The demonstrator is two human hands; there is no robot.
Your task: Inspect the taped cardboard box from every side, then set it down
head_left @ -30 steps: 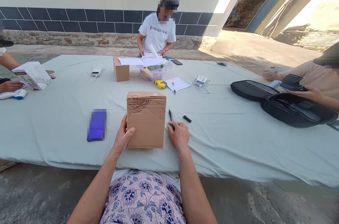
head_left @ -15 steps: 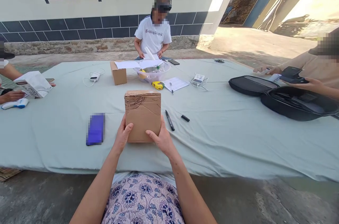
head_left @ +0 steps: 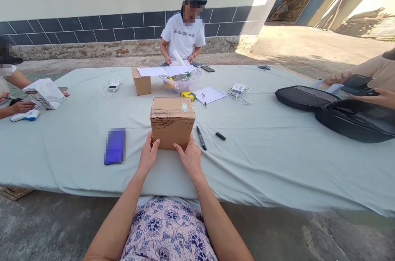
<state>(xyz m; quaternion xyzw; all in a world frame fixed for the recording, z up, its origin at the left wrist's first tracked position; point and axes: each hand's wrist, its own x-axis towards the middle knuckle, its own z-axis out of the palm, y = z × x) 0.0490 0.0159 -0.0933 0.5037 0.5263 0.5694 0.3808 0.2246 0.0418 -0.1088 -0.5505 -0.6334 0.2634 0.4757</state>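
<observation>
Between my two hands is a brown cardboard box (head_left: 172, 131), with dark scribbled lines along the upper edge of its near face and a small pale label on top. My left hand (head_left: 149, 152) grips the lower left side, thumb on the near face. At the lower right side my right hand (head_left: 189, 156) grips it the same way; the fingers of both hands are partly hidden behind the box. Just right of the box lies an uncapped black marker (head_left: 201, 137), its black cap (head_left: 220, 135) a little farther right. A purple phone-shaped item (head_left: 115, 146) lies left of my left hand.
Beyond the box stand a plastic basket (head_left: 182, 86), a smaller cardboard box (head_left: 142, 84), a yellow tape measure (head_left: 188, 95) and a paper with a pen (head_left: 211, 95). An open black case (head_left: 354, 119) lies right. Co-workers sit across and at both sides.
The box has tipped toward lying flatter on the table and moved slightly away from me, so its top face with the label now shows. Both hands still hold it.
</observation>
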